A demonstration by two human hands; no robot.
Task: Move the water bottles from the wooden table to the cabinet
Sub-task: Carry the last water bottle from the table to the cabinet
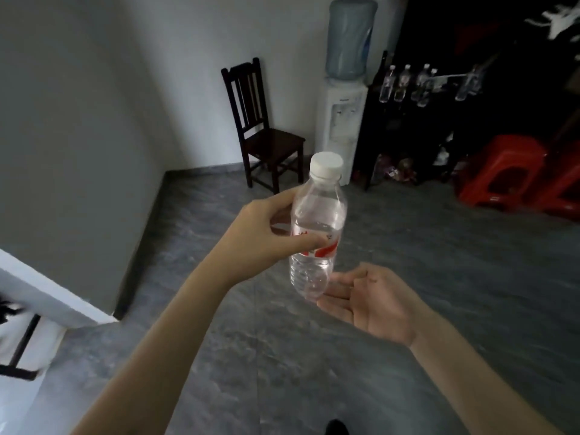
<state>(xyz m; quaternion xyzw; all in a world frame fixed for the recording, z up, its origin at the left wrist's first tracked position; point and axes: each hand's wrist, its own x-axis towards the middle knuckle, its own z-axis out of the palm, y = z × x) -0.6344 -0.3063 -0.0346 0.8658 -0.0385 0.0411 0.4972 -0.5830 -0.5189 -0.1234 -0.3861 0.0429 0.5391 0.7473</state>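
A clear water bottle (317,215) with a white cap and a red and white label is held upright in the air, in the middle of the view. My left hand (266,233) grips it round the middle, thumb in front. Just below and to the right, my right hand (373,299) lies palm up with relaxed fingers, their tips close to the bottle's base. Far off at the upper right stands the dark cabinet (405,127), with several more water bottles (405,83) in a row on its top.
A dark wooden chair (260,127) stands against the far wall. A white water dispenser (342,120) with a blue jug is next to the cabinet. Red plastic stools (505,171) sit on the grey floor at the right. A white wall corner (47,296) juts in at the lower left.
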